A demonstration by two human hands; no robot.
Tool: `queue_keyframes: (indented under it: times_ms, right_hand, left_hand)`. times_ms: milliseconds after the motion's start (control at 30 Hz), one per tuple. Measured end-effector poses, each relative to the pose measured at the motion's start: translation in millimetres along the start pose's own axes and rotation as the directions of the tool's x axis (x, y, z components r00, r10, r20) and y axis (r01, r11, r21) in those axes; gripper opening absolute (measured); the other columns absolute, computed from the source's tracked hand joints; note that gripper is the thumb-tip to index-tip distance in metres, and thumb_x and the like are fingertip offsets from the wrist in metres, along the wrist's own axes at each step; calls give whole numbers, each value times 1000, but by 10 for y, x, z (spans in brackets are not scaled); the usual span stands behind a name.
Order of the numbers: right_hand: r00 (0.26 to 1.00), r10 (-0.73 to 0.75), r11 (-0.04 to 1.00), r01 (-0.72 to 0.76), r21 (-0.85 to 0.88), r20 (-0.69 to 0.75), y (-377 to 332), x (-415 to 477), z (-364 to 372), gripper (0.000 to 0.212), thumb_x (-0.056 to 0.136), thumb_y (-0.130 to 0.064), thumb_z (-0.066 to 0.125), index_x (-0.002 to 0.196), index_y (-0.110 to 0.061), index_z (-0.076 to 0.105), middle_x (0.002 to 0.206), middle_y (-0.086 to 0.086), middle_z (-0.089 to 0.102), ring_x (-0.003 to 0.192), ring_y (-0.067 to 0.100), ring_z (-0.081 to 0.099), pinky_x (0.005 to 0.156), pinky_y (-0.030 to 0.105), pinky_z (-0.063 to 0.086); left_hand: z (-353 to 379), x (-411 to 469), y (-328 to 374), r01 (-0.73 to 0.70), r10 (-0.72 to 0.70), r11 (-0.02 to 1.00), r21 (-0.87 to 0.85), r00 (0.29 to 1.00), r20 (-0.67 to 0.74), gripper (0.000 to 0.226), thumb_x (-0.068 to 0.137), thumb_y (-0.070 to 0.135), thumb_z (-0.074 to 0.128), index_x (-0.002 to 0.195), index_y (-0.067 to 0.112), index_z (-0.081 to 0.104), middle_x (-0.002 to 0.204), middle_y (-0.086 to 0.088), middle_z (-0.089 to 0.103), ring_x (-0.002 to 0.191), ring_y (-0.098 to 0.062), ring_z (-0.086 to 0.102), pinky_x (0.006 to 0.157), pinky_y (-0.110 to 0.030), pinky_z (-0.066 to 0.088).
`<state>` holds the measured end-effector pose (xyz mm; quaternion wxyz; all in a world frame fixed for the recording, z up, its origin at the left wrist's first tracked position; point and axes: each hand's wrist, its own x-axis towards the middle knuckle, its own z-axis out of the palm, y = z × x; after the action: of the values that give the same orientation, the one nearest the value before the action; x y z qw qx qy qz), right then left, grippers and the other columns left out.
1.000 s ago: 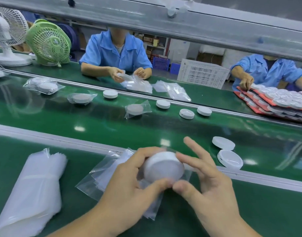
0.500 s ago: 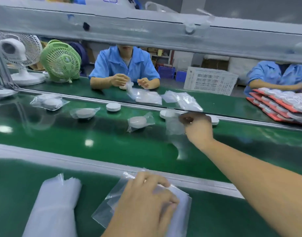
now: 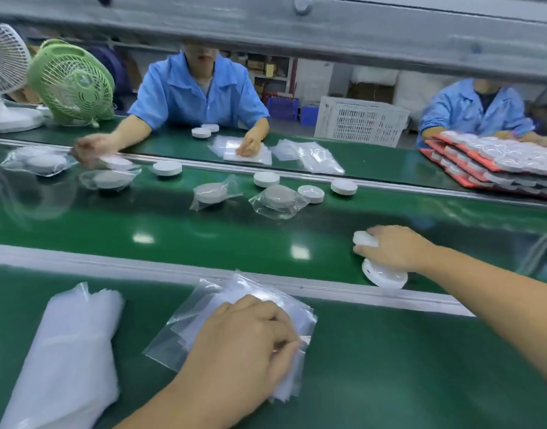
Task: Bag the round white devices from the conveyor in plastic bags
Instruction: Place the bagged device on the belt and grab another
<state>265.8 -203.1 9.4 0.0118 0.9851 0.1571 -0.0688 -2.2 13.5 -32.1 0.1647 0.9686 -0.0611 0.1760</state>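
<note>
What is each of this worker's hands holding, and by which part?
The right hand grips a round white device on the conveyor by its rim; the left hand pinches the stacked plastic bags near their right edge.

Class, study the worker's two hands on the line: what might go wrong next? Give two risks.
1. The right hand grips one round white device while a second device lies by its wrist at the edge of the belt; the wrist may knock it.
2. The left hand pinches the stack of bags; several may lift together.
</note>
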Motion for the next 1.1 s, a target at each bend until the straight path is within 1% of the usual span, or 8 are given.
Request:
queue_keyframes:
  times_ms: [100,200,333,433,667,900,1000,1100]
  right_hand:
    - [983,-81,988,102,120,-165,173,-228,-49,27,103,-41,48,111,-24,68,101,4,69,93,29,62,80,37,51]
    - [945,-156,985,172,32,-287,83,-533,-115,25,108,-41,42,116,-30,63,110,-1,64,88,27,61,81,40,50]
    - [637,-488,856,481,-187,-597,-169,-1176,90,28,102,-26,54,128,-27,66,115,-4,68,92,28,63,77,43,50]
    - [459,-593,778,538,-324,-662,-260,-1552,403,30,97,-20,56,125,-22,68,117,-5,68,102,27,58,76,41,44]
    - [458,-539,766,616,-185,-707,-253,-1768,642,37,97,-21,50,132,-23,61,120,0,65,106,24,58,83,36,44]
    - [267,-645,673,642,-367,-716,-259,-1747,600,36,92,-5,64,121,-22,76,119,-3,72,102,24,62,85,34,43]
    - [239,-549,597,783,-176,-801,-373,-1818,563,17,97,-14,68,108,-13,81,112,-3,75,90,25,68,80,32,52]
    - [341,-299,493,855,162,-891,-529,-1927,514,15,88,-28,79,91,-13,82,103,-9,78,91,18,70,78,31,56]
  left_hand:
    - [6,-30,6,43,-46,995,-90,998,-39,35,92,60,40,96,44,71,102,35,59,92,9,51,77,-16,42]
    - [-21,-50,28,69,-76,988,-140,996,-44,29,95,55,46,97,44,72,106,37,57,98,11,52,78,-14,40]
    - [-65,-56,38,150,-171,963,-225,982,-76,19,96,48,56,95,44,74,106,37,57,93,10,54,73,-13,41]
    - [-71,-41,13,212,-228,950,-229,973,-45,20,96,50,54,97,46,73,106,35,56,83,9,53,62,-12,35]
    - [-60,-30,-20,240,-270,933,-267,960,-79,18,94,49,54,92,47,72,102,31,58,85,6,57,61,-17,38]
    - [-89,-46,42,191,-264,872,-450,959,-105,15,93,45,61,93,43,76,99,25,65,96,0,63,78,-28,51]
    - [-149,-60,180,79,-62,758,-648,997,50,28,83,55,72,108,42,75,108,23,70,109,-2,64,93,-21,49]
    - [-144,-102,280,5,-2,733,-681,1000,5,59,69,53,86,123,51,62,116,29,68,110,6,63,93,-9,45]
